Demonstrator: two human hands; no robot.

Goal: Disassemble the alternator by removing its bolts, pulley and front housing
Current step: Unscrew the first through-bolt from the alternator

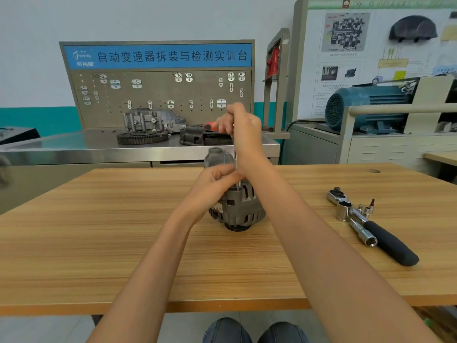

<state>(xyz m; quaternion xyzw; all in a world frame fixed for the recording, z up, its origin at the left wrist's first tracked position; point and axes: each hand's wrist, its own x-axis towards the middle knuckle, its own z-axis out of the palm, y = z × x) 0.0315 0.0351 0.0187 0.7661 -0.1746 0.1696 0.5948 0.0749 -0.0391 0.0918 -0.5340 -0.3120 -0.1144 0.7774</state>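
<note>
The grey alternator (241, 209) stands on the wooden table (99, 231), its pulley end down and its dark plastic rear cover (217, 158) on top. My right hand (243, 131) grips the red handle (210, 125) of a T-handle driver held above it. The driver's thin metal shaft (236, 167) runs straight down to the housing's upper edge. My left hand (217, 181) rests against the alternator's top, and its fingers pinch the shaft just above the housing. The bolt under the shaft's tip is hidden.
A ratchet wrench with a black grip (385, 238) lies on the table at the right, with a long socket (366, 235) and a few small sockets and bits (367, 209) beside it. Behind the table stand a steel bench with gearbox parts (153, 122) and a pegboard.
</note>
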